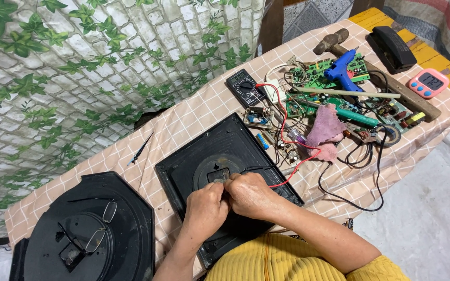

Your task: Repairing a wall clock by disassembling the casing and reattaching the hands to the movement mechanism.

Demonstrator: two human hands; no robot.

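Two hands meet over the round recess of a black square panel [220,156] that lies flat on the surface [183,122], which wears a checked pink cloth. The left hand [205,208] is curled, knuckles up, fingertips pinched on something small at the recess; the right hand [249,195] presses against it from 3 o'clock, fingers bent down onto the same spot. What exactly they pinch is too small to tell. Both forearms come up from 6 o'clock, above a yellow garment [266,260].

From under the right hand a red wire [300,164] runs out toward 2 o'clock, into a tangle of leads and small parts. Beyond that, still toward 2 o'clock, lie a pink rag [325,127], green circuit boards [308,101], a blue glue gun [339,73] and a long pale stick [339,92]. A black multimeter [245,87] sits at 1 o'clock from the hands. Farther out at 2 o'clock are a hammer [332,41], a black case [391,48] and a pink timer [429,82].

At 9 o'clock, well apart from the hands, a black octagonal housing [126,208] carries a pair of glasses [100,229]. A thin dark pointer [140,150] lies on the cloth at 11 o'clock.
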